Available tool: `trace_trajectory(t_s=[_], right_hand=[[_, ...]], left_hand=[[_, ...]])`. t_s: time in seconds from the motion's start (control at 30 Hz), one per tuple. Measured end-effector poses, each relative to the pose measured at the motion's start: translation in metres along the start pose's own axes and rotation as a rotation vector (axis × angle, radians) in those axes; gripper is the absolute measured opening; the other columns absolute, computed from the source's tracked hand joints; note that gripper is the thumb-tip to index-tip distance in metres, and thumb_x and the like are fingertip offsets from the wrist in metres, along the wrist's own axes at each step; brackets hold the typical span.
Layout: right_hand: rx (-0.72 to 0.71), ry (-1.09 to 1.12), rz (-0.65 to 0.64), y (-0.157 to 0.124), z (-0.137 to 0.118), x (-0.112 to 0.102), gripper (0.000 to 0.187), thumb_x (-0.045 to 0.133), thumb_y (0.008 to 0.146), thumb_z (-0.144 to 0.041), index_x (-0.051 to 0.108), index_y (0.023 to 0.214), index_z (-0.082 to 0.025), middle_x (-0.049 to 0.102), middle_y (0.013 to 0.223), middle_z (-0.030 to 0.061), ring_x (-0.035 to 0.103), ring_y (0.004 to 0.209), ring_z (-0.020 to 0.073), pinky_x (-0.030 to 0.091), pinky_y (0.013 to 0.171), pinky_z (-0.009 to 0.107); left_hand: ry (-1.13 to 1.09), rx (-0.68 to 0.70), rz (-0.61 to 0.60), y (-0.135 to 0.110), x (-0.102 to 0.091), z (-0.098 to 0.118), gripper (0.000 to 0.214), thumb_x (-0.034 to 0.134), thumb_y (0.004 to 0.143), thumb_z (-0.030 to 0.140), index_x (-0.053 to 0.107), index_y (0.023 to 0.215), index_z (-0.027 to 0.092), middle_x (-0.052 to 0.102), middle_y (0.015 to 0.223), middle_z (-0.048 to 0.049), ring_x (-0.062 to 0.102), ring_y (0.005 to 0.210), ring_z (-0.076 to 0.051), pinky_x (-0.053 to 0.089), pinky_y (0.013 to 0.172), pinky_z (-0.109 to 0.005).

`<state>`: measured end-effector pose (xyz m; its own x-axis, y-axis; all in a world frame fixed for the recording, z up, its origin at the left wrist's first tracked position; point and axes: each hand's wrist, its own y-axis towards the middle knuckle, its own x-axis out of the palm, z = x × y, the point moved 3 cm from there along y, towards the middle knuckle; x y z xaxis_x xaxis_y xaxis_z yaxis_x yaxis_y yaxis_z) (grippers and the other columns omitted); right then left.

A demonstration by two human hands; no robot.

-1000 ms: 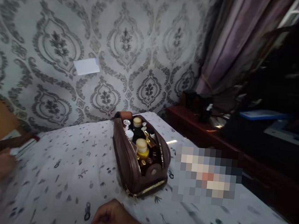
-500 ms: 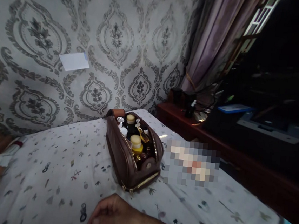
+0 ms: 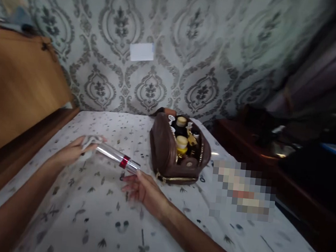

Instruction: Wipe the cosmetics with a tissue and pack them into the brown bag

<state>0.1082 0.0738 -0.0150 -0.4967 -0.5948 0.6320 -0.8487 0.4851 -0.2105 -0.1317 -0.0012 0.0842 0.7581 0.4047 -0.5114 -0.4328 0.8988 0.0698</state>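
Note:
My left hand [image 3: 74, 152] grips one end of a long silver tube with a red band [image 3: 114, 157], held nearly level above the patterned bedsheet [image 3: 102, 222]. A bit of white cloth shows in the same hand. My right hand [image 3: 141, 187] is open, its fingertips touching the tube's other end near the red band. Just right of the tube stands an open brown toiletry bag [image 3: 165, 153] with several bottles and jars upright inside.
A wooden headboard [image 3: 14, 87] rises at the left. A dark wooden side table [image 3: 243, 145] with dim items stands at the right, under a curtain. Damask wallpaper with a white patch covers the wall behind. A blurred patch lies on the sheet right of the bag.
My left hand has brought the silver tube up from the left edge to the middle of the bed. My right hand has lifted and reached its end. The view has swung left.

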Motion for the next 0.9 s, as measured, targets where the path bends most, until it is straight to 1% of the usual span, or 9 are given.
trace_trajectory(t_s=[0.1, 0.27, 0.37, 0.43, 0.5, 0.63, 0.73, 0.83, 0.9], right_hand=[[-0.017, 0.006, -0.009, -0.005, 0.004, 0.006, 0.058, 0.078, 0.067, -0.063, 0.062, 0.094, -0.015, 0.071, 0.081, 0.0050, 0.064, 0.055, 0.0110, 0.033, 0.041, 0.017], [-0.141, 0.071, 0.120, -0.005, 0.001, 0.000, 0.052, 0.082, 0.064, -0.057, 0.057, 0.088, -0.018, 0.065, 0.064, -0.0015, 0.050, 0.044, 0.0066, 0.019, 0.037, 0.015], [-0.240, 0.032, 0.216, -0.006, -0.006, -0.007, 0.049, 0.083, 0.064, -0.054, 0.053, 0.083, -0.020, 0.064, 0.062, -0.0027, 0.050, 0.045, 0.0073, 0.027, 0.040, 0.016], [-0.307, -0.040, 0.243, -0.009, -0.010, -0.010, 0.046, 0.080, 0.068, -0.053, 0.054, 0.086, -0.021, 0.065, 0.064, -0.0022, 0.053, 0.049, 0.0088, 0.033, 0.043, 0.017], [-0.363, -0.169, 0.220, -0.011, -0.011, -0.010, 0.042, 0.075, 0.074, -0.054, 0.055, 0.091, -0.021, 0.066, 0.067, -0.0013, 0.056, 0.051, 0.0106, 0.034, 0.044, 0.019], [-0.430, -0.480, 0.098, -0.016, -0.009, -0.005, 0.040, 0.064, 0.085, -0.054, 0.056, 0.103, -0.020, 0.063, 0.065, -0.0019, 0.054, 0.051, 0.0121, 0.039, 0.047, 0.023], [-0.434, -0.568, 0.004, -0.019, -0.003, -0.002, 0.039, 0.059, 0.087, -0.056, 0.053, 0.101, -0.020, 0.058, 0.059, -0.0042, 0.052, 0.048, 0.0117, 0.040, 0.047, 0.023], [-0.356, -0.547, -0.018, -0.021, 0.005, 0.002, 0.042, 0.059, 0.085, -0.061, 0.048, 0.092, -0.022, 0.056, 0.056, -0.0058, 0.050, 0.044, 0.0106, 0.039, 0.044, 0.022], [-0.308, -0.527, -0.011, -0.021, 0.009, 0.005, 0.048, 0.059, 0.081, -0.067, 0.046, 0.090, -0.022, 0.054, 0.055, -0.0071, 0.048, 0.042, 0.0099, 0.038, 0.042, 0.021]], left_hand=[[-0.187, 0.023, -0.125, -0.002, 0.014, -0.003, 0.055, 0.072, 0.072, 0.059, 0.071, 0.108, 0.018, 0.070, 0.085, -0.0045, 0.063, 0.083, -0.022, 0.049, 0.077, -0.031], [-0.180, 0.108, -0.140, -0.003, 0.031, -0.005, 0.040, 0.067, 0.080, 0.051, 0.071, 0.108, 0.024, 0.070, 0.094, -0.0037, 0.062, 0.092, -0.023, 0.047, 0.082, -0.031], [0.013, 0.122, 0.007, -0.014, 0.035, -0.005, 0.042, 0.053, 0.088, 0.055, 0.069, 0.110, 0.023, 0.070, 0.099, -0.0057, 0.062, 0.098, -0.026, 0.048, 0.083, -0.033], [0.276, 0.186, 0.172, -0.024, 0.041, 0.001, 0.047, 0.045, 0.091, 0.056, 0.068, 0.110, 0.020, 0.068, 0.100, -0.0080, 0.061, 0.098, -0.028, 0.048, 0.082, -0.036], [0.548, 0.295, 0.274, -0.036, 0.056, 0.010, 0.050, 0.042, 0.093, 0.056, 0.065, 0.117, 0.019, 0.066, 0.103, -0.0097, 0.058, 0.099, -0.029, 0.048, 0.080, -0.039], [0.841, 0.571, 0.219, -0.054, 0.101, 0.023, 0.056, 0.044, 0.093, 0.056, 0.055, 0.132, 0.017, 0.064, 0.114, -0.0139, 0.055, 0.106, -0.031, 0.048, 0.079, -0.041], [0.830, 0.720, 0.109, -0.060, 0.125, 0.023, 0.047, 0.042, 0.096, 0.051, 0.063, 0.115, 0.014, 0.070, 0.098, -0.0122, 0.062, 0.091, -0.027, 0.048, 0.079, -0.042], [0.802, 0.717, 0.096, -0.061, 0.132, 0.018, 0.044, 0.034, 0.098, 0.046, 0.066, 0.091, 0.016, 0.071, 0.076, -0.0091, 0.065, 0.069, -0.025, 0.049, 0.066, -0.039], [0.812, 0.724, 0.166, -0.062, 0.129, 0.016, 0.046, 0.030, 0.099, 0.042, 0.068, 0.090, 0.017, 0.074, 0.078, -0.0105, 0.068, 0.067, -0.026, 0.051, 0.065, -0.039]])
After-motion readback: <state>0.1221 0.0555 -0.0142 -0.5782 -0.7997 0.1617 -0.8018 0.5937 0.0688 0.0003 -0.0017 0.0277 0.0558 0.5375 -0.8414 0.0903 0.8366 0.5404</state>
